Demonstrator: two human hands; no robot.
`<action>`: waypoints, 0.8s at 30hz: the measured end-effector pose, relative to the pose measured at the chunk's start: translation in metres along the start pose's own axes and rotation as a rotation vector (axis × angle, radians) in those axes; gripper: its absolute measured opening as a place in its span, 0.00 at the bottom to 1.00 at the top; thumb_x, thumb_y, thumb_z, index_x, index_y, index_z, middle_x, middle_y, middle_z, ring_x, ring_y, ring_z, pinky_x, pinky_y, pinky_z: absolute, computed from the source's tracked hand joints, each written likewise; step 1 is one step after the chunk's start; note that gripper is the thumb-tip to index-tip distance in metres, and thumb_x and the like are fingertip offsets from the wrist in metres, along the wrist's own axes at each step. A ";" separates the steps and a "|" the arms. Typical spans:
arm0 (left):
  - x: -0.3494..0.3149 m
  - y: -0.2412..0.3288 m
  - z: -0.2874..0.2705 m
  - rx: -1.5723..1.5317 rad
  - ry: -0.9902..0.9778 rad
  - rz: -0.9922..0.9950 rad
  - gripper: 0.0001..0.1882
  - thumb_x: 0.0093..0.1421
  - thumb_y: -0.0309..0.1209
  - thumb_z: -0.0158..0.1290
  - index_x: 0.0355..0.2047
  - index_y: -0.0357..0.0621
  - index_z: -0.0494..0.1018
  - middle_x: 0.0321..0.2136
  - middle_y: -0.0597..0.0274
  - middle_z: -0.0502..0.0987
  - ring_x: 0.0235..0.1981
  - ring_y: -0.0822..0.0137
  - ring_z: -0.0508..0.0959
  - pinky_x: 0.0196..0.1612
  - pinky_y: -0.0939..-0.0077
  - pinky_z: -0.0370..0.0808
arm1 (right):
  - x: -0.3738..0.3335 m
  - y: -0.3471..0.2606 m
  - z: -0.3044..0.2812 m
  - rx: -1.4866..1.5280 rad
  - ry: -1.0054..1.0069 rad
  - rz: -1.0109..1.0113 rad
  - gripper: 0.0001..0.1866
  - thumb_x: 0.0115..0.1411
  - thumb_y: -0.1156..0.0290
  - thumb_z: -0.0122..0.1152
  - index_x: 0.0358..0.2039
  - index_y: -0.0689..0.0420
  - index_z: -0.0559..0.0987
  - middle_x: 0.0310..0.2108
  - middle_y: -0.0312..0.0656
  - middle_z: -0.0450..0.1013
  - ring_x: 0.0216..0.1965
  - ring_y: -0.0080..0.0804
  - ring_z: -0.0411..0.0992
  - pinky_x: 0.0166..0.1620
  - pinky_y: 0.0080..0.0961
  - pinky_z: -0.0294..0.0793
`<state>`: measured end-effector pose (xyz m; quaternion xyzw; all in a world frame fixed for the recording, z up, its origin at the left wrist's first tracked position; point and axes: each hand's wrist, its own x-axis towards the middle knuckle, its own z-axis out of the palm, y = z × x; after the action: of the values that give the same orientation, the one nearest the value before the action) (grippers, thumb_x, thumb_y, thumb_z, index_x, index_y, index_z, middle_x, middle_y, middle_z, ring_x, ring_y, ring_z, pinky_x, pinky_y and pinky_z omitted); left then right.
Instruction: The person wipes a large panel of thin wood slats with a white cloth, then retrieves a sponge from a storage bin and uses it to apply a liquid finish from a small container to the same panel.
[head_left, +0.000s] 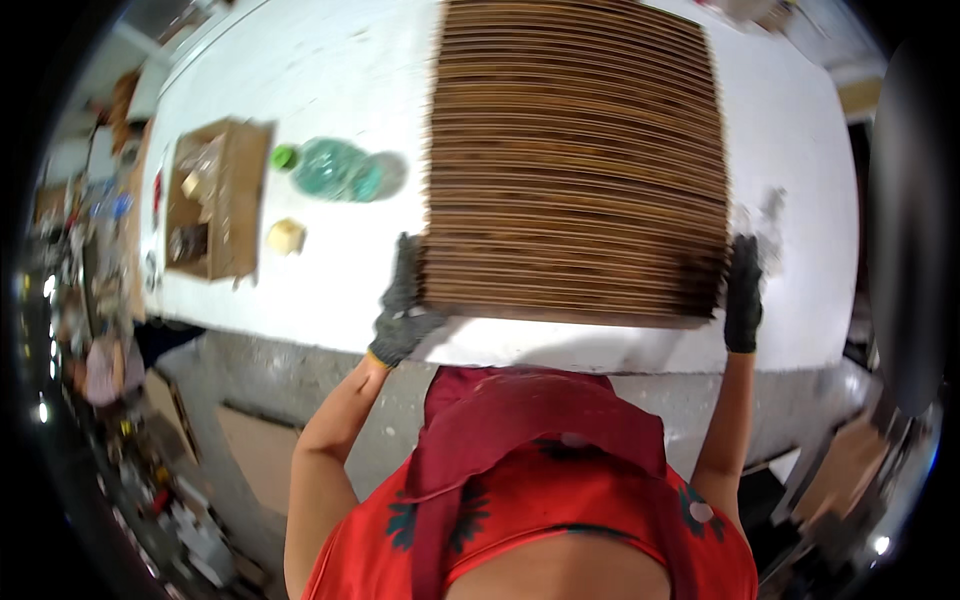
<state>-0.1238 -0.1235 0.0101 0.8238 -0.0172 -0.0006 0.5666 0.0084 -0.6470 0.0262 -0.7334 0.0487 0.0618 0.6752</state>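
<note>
A wide row of dark brown, wood-like strips (575, 170), packed closely together, lies on the white table in front of me. My left hand (402, 305), in a dark glove with a yellow cuff edge, rests along the row's left side near its front corner. Its fingers point away from me and its thumb reaches toward the front edge. On the opposite side, my right hand (743, 295), also gloved, lies along the strips' ends with fingers stretched out. Neither hand has its fingers wrapped round anything; whether the right thumb touches the row is hard to see.
The white table (340, 290) ends just before my apron. To the left stand an open cardboard box (233, 205) with small items inside, a green translucent plastic bottle (335, 170) on its side, and a pale yellow block (286, 236). Flat cardboard (255, 450) lies on the floor.
</note>
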 end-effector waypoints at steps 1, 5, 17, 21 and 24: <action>0.004 0.003 0.003 0.135 -0.001 0.061 0.64 0.44 0.39 0.71 0.69 0.39 0.36 0.68 0.46 0.48 0.65 0.54 0.59 0.64 0.65 0.62 | 0.009 0.021 -0.020 -0.066 -0.023 0.065 0.34 0.71 0.45 0.27 0.70 0.52 0.48 0.69 0.36 0.51 0.68 0.27 0.50 0.65 0.27 0.51; 0.004 -0.012 0.017 0.241 0.050 -0.005 0.68 0.38 0.47 0.73 0.68 0.36 0.39 0.67 0.39 0.47 0.66 0.46 0.56 0.65 0.60 0.61 | 0.006 0.024 -0.003 -0.154 -0.046 0.047 0.34 0.71 0.47 0.30 0.70 0.53 0.48 0.69 0.37 0.49 0.68 0.28 0.49 0.66 0.27 0.49; 0.014 -0.013 0.019 0.136 0.131 0.107 0.67 0.39 0.40 0.74 0.69 0.39 0.38 0.65 0.45 0.55 0.63 0.53 0.62 0.63 0.63 0.63 | 0.023 0.016 -0.001 -0.156 0.022 0.004 0.33 0.71 0.54 0.40 0.69 0.56 0.48 0.71 0.40 0.46 0.70 0.30 0.45 0.69 0.29 0.43; 0.042 0.000 0.006 -0.011 0.151 0.001 0.59 0.51 0.46 0.66 0.69 0.38 0.37 0.66 0.48 0.52 0.65 0.57 0.59 0.64 0.65 0.60 | 0.055 0.008 -0.003 -0.207 0.034 -0.031 0.33 0.71 0.54 0.41 0.69 0.57 0.49 0.71 0.40 0.46 0.70 0.30 0.45 0.69 0.29 0.43; 0.076 -0.008 -0.005 -0.130 0.116 0.026 0.44 0.65 0.50 0.47 0.69 0.40 0.38 0.70 0.53 0.43 0.69 0.59 0.49 0.69 0.66 0.49 | 0.079 0.009 0.002 -0.323 -0.023 -0.040 0.33 0.71 0.54 0.40 0.69 0.57 0.49 0.70 0.41 0.46 0.70 0.31 0.45 0.69 0.29 0.43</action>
<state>-0.0478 -0.1187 0.0059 0.7837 0.0051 0.0532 0.6188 0.0852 -0.6444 0.0051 -0.8326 0.0157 0.0639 0.5500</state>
